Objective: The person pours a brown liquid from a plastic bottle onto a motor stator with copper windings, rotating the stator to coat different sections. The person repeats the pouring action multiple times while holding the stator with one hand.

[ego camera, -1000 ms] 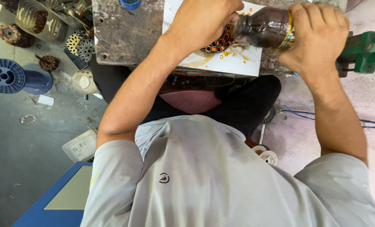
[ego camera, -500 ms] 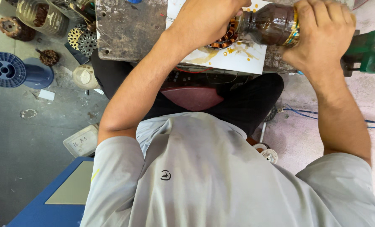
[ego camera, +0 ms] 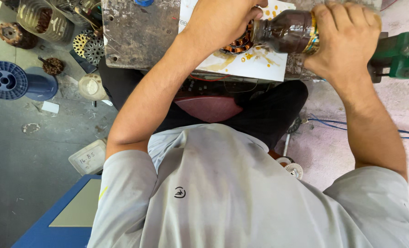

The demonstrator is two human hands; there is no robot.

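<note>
Right hand [ego camera: 344, 39] clamped around the base of a dark brown bottle [ego camera: 285, 32]; bottle lies nearly horizontal, neck pointing toward the left hand; a gold and blue band of label shows just beside the fingers. Left hand [ego camera: 223, 20] closed over a copper-wound stator [ego camera: 239, 43], which sits at the bottle's mouth; only the stator's lower edge shows under the palm. Stator rests on a white sheet [ego camera: 259, 64] spotted and streaked with amber liquid; sheet lies on a worn metal workbench [ego camera: 135, 36]. Green vise [ego camera: 397, 55] at the bench's right end, near the right wrist. On the grey floor to the left: blue spool [ego camera: 5, 80], a white tub [ego camera: 90, 87], and further wound stators [ego camera: 53, 65], well apart from both hands.
</note>
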